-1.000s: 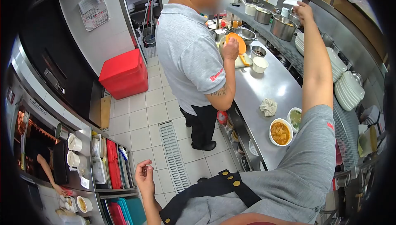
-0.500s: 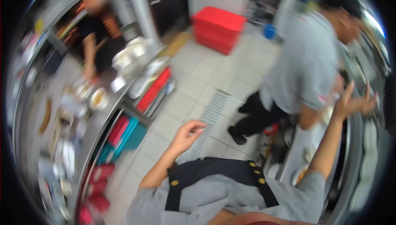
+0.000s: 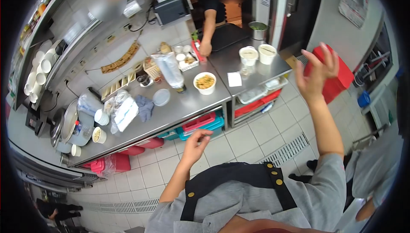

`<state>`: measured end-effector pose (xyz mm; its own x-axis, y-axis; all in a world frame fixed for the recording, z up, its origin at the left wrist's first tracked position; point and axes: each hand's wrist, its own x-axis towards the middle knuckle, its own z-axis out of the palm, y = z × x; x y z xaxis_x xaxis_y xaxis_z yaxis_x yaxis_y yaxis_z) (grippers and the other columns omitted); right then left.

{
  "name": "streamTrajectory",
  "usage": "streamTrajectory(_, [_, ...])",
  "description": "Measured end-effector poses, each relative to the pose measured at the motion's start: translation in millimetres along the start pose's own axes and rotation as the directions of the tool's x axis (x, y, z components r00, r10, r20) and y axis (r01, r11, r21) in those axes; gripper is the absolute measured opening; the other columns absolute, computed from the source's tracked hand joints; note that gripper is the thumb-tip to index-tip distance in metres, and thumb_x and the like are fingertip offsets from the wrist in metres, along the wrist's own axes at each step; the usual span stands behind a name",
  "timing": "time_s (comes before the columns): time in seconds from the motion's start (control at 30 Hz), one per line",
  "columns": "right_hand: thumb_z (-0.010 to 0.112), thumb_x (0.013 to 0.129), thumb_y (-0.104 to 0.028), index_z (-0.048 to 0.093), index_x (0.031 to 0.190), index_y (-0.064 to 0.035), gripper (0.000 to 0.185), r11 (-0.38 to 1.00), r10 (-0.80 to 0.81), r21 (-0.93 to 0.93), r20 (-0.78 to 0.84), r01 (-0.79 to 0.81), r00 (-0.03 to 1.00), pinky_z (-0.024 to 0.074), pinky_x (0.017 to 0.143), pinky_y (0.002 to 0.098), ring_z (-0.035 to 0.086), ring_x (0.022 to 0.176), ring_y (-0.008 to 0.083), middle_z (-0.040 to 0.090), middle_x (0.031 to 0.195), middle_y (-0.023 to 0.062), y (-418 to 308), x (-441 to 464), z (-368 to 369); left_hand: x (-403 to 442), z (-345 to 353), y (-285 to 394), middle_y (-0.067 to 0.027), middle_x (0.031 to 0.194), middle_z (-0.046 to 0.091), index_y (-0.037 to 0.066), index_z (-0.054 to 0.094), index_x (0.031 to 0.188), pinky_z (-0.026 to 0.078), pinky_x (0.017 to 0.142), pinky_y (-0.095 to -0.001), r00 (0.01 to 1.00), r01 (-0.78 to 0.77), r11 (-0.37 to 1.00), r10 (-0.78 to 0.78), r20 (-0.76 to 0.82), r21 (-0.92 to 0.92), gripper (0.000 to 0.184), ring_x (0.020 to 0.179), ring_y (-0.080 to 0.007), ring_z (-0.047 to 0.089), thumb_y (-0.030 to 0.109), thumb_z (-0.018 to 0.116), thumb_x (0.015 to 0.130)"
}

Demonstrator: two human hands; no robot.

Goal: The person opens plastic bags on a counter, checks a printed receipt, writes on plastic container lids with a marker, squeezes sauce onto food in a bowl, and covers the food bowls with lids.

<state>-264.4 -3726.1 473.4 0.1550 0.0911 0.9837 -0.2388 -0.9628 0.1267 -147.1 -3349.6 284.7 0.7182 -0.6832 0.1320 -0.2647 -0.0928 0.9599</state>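
My left hand hangs over the floor before the counter, its fingers curled; whether it holds something small I cannot make out. At the right, my right hand is raised with fingers spread and nothing in it, in front of the red cooler box. A white bowl of orange-brown food stands on the steel counter. Near it are a clear round lid and a clear plastic bag. Two lidded white tubs stand further right beside a white slip.
A co-worker's arm reaches over the counter from the hatch. Another person in grey stands at the lower right. Teal and red bins sit under the counter. Cups fill the left shelf. A drain grate crosses the floor.
The view has swung left from the co-worker's steel table to the opposite counter. My right hand has come away from the upper shelf and is now raised, fingers apart. My left hand stays low and curled.
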Motion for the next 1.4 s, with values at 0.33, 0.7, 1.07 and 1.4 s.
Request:
streamTrajectory(0.33, [0.069,0.084,-0.014,0.054,0.125,-0.0085,0.044,0.791,-0.062,0.599,0.285,-0.127,0.957,0.0320,0.109,0.0475,0.039,0.130,0.0388,0.044,0.142,0.0150,-156.0,75.8,327.8,11.2,-125.6,-46.6,-0.0015,0.097,0.067,0.002,0.064,0.110,0.044,0.076,-0.0198,0.867,0.057,0.984,-0.133,-0.481,-0.171,0.015,0.083,-0.0053,0.056,0.006,0.062,0.096])
streamTrajectory(0.7, [0.063,0.089,-0.014,0.045,0.130,0.0000,0.047,0.772,0.033,0.602,0.282,-0.203,0.959,0.0441,0.099,0.0487,0.054,0.116,0.0443,0.059,0.120,0.0258,-186.0,165.2,577.8,83.1,-184.4,-68.5,-0.0034,0.099,0.068,0.002,0.064,0.109,0.046,0.081,-0.0227,0.761,0.062,0.962,-0.218,-0.611,-0.265,0.014,0.087,-0.0075,0.058,0.007,0.063,0.096])
streamTrajectory(1.07, [0.068,0.081,-0.029,0.035,0.140,0.0005,0.074,0.788,0.154,0.460,0.496,-0.410,0.854,0.0401,0.106,0.0488,0.041,0.132,0.0440,0.053,0.134,0.0259,-197.4,173.0,597.0,176.6,-223.8,-73.6,-0.0026,0.102,0.068,0.002,0.064,0.108,0.046,0.081,-0.0226,0.811,0.018,0.969,-0.158,-0.563,-0.246,0.012,0.087,-0.0079,0.058,0.005,0.062,0.096])
streamTrajectory(1.4, [0.068,0.080,-0.030,0.036,0.142,-0.0044,0.074,0.712,0.257,0.440,0.563,-0.548,0.786,0.0383,0.105,0.0487,0.044,0.129,0.0417,0.054,0.130,0.0260,-204.6,172.5,588.3,181.8,-245.6,-80.6,-0.0019,0.101,0.068,0.003,0.064,0.108,0.045,0.080,-0.0220,0.813,0.057,0.965,-0.194,-0.549,-0.256,0.012,0.086,-0.0068,0.058,0.003,0.060,0.096])
